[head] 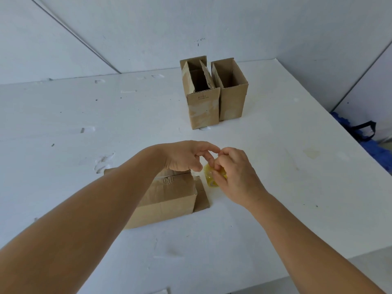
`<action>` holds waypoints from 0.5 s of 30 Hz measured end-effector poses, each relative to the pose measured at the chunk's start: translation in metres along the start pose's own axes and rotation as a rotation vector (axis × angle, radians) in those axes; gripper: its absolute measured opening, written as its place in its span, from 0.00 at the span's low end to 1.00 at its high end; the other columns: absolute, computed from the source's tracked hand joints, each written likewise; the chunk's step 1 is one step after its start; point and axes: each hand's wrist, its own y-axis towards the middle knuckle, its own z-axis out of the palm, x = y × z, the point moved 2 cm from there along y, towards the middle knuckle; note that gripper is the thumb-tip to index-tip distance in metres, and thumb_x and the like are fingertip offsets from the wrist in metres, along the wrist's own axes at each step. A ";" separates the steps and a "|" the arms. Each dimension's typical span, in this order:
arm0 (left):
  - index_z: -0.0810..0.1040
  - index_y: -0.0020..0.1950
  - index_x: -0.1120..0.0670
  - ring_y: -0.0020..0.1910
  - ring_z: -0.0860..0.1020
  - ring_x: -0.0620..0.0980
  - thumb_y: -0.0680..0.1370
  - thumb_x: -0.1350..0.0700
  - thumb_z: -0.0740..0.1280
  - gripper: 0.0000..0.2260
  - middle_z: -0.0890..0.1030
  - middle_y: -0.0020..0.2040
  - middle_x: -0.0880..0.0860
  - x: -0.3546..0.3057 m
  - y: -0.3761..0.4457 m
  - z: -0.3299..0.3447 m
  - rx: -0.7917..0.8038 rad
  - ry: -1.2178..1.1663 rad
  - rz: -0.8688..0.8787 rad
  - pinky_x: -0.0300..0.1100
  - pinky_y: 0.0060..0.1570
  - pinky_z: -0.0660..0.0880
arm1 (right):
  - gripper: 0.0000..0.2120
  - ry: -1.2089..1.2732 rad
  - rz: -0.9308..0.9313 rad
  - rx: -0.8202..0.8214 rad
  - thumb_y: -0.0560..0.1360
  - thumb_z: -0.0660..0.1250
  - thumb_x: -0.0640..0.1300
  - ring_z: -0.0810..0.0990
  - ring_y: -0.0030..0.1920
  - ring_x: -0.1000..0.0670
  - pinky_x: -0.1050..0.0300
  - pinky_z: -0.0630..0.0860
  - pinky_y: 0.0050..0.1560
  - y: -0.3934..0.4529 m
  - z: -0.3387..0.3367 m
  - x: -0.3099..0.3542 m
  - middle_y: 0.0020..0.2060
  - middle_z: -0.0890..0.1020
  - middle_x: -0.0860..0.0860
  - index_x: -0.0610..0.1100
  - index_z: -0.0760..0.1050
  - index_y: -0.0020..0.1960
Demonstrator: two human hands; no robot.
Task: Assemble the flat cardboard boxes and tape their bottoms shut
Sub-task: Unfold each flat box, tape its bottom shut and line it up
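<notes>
The right hand (231, 177) has its grip curled around a yellowish tape roll (212, 177), held just above the counter (275, 187). The left hand (184, 155), fingers bent, pinches at the roll's top edge, probably the tape end, though that is too small to tell. At seven o'clock of the roll lies a cardboard box (167, 198) on its side, a flap (201, 194) flat on the white, dented counter. At twelve o'clock, well apart, two open boxes (203, 109) stand upright, touching. White panel walls (191, 22) behind; blue fabric (377, 149) at three o'clock beyond the edge.
</notes>
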 end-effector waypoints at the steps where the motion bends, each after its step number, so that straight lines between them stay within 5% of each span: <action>1: 0.64 0.73 0.51 0.26 0.68 0.38 0.74 0.71 0.61 0.30 0.78 0.59 0.50 -0.001 0.000 0.000 -0.001 -0.002 0.002 0.29 0.34 0.68 | 0.08 0.007 0.001 0.020 0.72 0.70 0.42 0.75 0.51 0.41 0.50 0.77 0.48 0.001 0.000 0.000 0.47 0.76 0.44 0.40 0.73 0.40; 9: 0.66 0.71 0.51 0.29 0.69 0.38 0.72 0.74 0.58 0.30 0.78 0.60 0.48 0.005 -0.006 -0.001 -0.051 -0.106 -0.007 0.33 0.40 0.68 | 0.08 -0.040 0.124 0.043 0.73 0.69 0.42 0.73 0.51 0.43 0.57 0.68 0.45 -0.005 -0.005 -0.021 0.49 0.75 0.45 0.41 0.72 0.40; 15: 0.72 0.64 0.45 0.36 0.73 0.40 0.75 0.59 0.68 0.19 0.80 0.55 0.46 0.000 -0.004 0.006 -0.086 -0.108 -0.016 0.36 0.47 0.69 | 0.09 0.029 0.264 -0.016 0.72 0.70 0.47 0.71 0.49 0.47 0.54 0.71 0.46 -0.009 -0.007 -0.019 0.47 0.73 0.50 0.45 0.72 0.41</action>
